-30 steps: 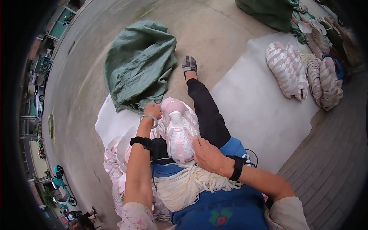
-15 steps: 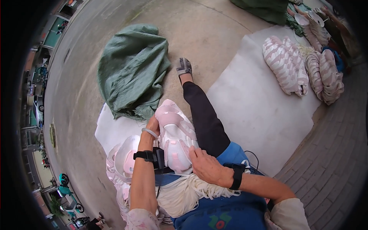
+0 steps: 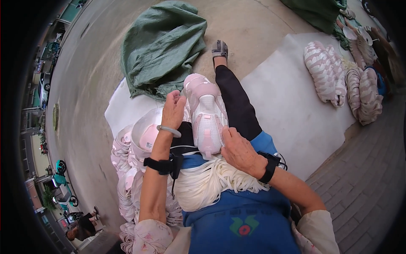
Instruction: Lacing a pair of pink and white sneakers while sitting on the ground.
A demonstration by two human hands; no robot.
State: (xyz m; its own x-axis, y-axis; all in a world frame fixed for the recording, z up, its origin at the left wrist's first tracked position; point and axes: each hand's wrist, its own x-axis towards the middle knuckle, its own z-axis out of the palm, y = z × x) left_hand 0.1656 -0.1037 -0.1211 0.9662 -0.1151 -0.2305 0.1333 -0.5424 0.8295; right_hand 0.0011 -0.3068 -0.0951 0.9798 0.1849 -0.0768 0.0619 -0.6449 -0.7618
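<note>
A pink and white shoe upper [image 3: 207, 112] lies lengthwise over my lap, its toe end pointing away from me. My right hand [image 3: 244, 153] pinches its right edge near the heel between thumb and fingers. To the left of the upper, my left hand [image 3: 173, 112] is raised with its fingers loosely bent and apart, and nothing shows in it. A thick bundle of cream-white laces [image 3: 211, 182] is spread over my blue apron [image 3: 241, 218], just below the heel end. A thin white lace runs left from near the heel.
Stacked pink and white uppers [image 3: 122, 148] stand at my left. Strung bundles of uppers [image 3: 325, 72] lie on a white sheet [image 3: 287, 114] at the right. A green sack [image 3: 163, 48] sits ahead. Far right, another person's arm shows; a person sits at lower left.
My left hand has let go of the upper's left side and lifted off it. The right hand keeps its pinch near the heel. The whole view has shifted.
</note>
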